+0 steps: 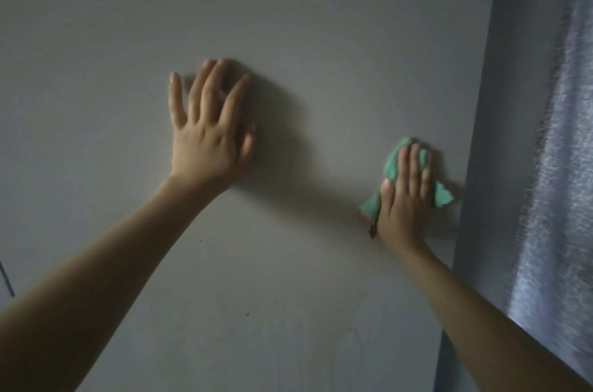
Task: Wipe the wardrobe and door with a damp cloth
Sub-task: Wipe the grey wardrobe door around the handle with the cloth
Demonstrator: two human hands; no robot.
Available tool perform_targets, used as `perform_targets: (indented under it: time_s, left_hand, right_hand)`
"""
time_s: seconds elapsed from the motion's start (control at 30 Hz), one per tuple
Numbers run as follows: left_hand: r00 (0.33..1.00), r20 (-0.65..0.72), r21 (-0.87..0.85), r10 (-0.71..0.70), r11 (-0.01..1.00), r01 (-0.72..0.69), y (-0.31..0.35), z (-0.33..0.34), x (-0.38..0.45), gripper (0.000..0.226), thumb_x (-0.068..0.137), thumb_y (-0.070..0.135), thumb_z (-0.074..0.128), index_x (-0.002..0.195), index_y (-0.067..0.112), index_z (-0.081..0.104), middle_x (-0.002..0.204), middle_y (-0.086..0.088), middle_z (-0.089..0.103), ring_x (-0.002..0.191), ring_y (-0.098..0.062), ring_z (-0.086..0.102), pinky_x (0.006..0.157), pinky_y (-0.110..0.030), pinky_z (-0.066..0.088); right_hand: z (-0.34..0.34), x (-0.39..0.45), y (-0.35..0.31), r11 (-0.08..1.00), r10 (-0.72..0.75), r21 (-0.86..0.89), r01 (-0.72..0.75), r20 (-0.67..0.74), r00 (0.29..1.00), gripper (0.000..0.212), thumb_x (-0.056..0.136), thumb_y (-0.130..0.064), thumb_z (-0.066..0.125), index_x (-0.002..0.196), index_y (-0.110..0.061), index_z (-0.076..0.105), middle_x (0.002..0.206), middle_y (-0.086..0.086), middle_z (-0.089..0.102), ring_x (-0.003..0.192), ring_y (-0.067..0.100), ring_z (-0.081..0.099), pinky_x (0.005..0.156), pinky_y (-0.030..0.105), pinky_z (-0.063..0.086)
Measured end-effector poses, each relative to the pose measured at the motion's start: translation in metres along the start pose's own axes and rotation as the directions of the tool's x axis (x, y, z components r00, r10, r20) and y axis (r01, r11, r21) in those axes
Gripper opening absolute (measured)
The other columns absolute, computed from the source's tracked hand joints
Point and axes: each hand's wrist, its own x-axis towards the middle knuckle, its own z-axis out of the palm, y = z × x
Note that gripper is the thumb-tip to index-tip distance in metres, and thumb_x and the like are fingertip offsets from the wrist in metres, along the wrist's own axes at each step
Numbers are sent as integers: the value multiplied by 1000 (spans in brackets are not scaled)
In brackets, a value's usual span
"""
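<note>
From where I stand, the far left shows only a thin dark line [7, 279] near the frame's edge, perhaps a seam or handle of the wardrobe, too little of it to say.

Next comes the left hand [207, 131], fingers straight and spread, palm laid flat on the pale panel [321, 38]. It holds nothing. I take it as a brace: the person leans in with that arm so the other can push hard without the body swaying (and, if this panel is a door, so it does not swing away under pressure). Whether the panel belongs to the wardrobe or the door I cannot tell; it is plain, dim and fills most of the view, with a few small dark specks [247, 314] lower down that the wiping has yet to reach.

Further right, the right hand [406, 196] presses the green cloth [393, 163] against the same panel, fingers nearly straight over the bunched fabric, thumb along its left side. Corners of the cloth stick out above and to both sides of the hand. It sits close to the panel's right edge, which suggests a stroke finishing at the border.

Beyond that edge runs a grey vertical strip [481, 167], then a pale patterned fabric [558, 167], likely a curtain, hanging at the far right.
</note>
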Motion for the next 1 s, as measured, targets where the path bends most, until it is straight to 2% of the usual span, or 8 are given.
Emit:
perform_targets:
  time_s: [0.1,0.17,0.27,0.33,0.47,0.7,0.93,1.0]
  left_hand:
    - [999,4,50,32,998,-32,-9,2,-2,54,94,34,41,140,5,42,145,-28,37,137,-38,27,111,-61,12]
    - [999,0,65,36,997,-36,-8,4,-4,54,95,36,40,140,5,42,145,-27,37,137,-40,29,112,-59,13]
    - [999,-10,58,51,997,-50,-10,4,-7,54,97,36,38,140,5,43,146,-26,36,137,-40,30,113,-57,13]
    - [998,-14,67,56,996,-55,-11,4,-7,54,96,36,39,141,6,43,146,-26,36,137,-40,30,113,-55,12]
    - [999,-6,87,40,995,-39,-8,6,-7,56,96,37,40,142,5,40,147,-26,34,139,-40,28,114,-55,11]
    - [999,-16,79,42,996,-40,-10,9,-8,56,97,39,37,142,5,39,147,-26,34,139,-39,28,114,-55,11]
    - [997,-37,105,65,993,-61,-8,12,-8,56,96,39,39,140,4,43,146,-26,37,138,-38,30,113,-56,17]
    - [997,-39,101,68,993,-63,-10,12,-6,56,96,39,39,140,4,43,146,-26,37,137,-38,29,113,-56,16]
  right_hand:
    - [6,-2,-51,973,210,115,-201,-76,975,56,101,-31,22,148,-1,24,155,17,24,143,38,16,119,38,4]
    - [10,-28,-72,995,-86,45,85,20,996,56,101,-33,20,149,-5,24,155,13,26,142,36,17,119,43,8]
    - [5,-34,-43,893,-438,-50,446,126,890,52,102,-36,15,148,-14,24,152,7,34,138,34,24,117,43,6]
    - [2,-13,-28,930,-354,-69,360,85,931,52,103,-36,15,149,-15,24,150,9,38,139,33,23,117,41,2]
    - [2,23,-51,989,129,87,-123,-68,989,57,101,-32,21,149,-3,22,156,16,23,144,35,17,118,47,12]
    - [12,-53,-50,909,-403,-44,414,152,902,54,101,-40,16,150,-16,13,154,7,21,143,31,12,118,46,5]
    - [6,-1,-105,986,-168,-8,167,-15,986,61,97,-37,32,148,-3,25,153,15,29,141,37,19,117,49,12]
    - [13,-19,-119,961,-277,6,277,19,961,61,97,-37,32,147,-5,25,154,13,29,142,36,19,118,49,8]
